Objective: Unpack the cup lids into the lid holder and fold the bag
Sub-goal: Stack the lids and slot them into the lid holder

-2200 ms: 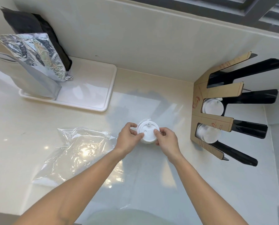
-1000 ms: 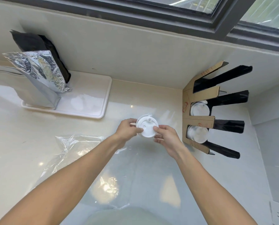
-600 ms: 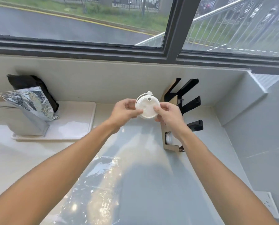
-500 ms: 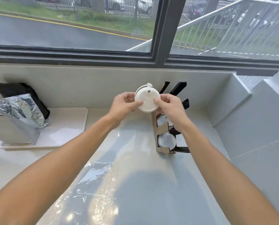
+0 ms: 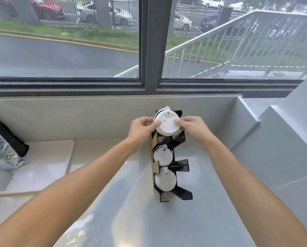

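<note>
A stack of white cup lids [image 5: 167, 124] is held between both hands just above the far slot of the lid holder [image 5: 153, 166]. My left hand [image 5: 142, 128] pinches its left edge and my right hand [image 5: 192, 127] pinches its right edge. The holder is brown cardboard with black dividers and stands on the counter. Its two nearer slots hold white lids, the middle stack [image 5: 162, 156] and the near stack [image 5: 165, 180]. A corner of the clear plastic bag [image 5: 77, 232] lies flat at the bottom, between my forearms.
A white tray [image 5: 42, 164] sits at the left with a silver foil bag [image 5: 1, 154] and a black bag [image 5: 8, 138] on it. The counter's back wall [image 5: 77, 116] runs below a window. A grey wall [image 5: 274, 148] closes the right side.
Both hands carried the lid stack up from the counter and rightward to the top of the holder. The view tilted up, so the bag dropped to the bottom edge.
</note>
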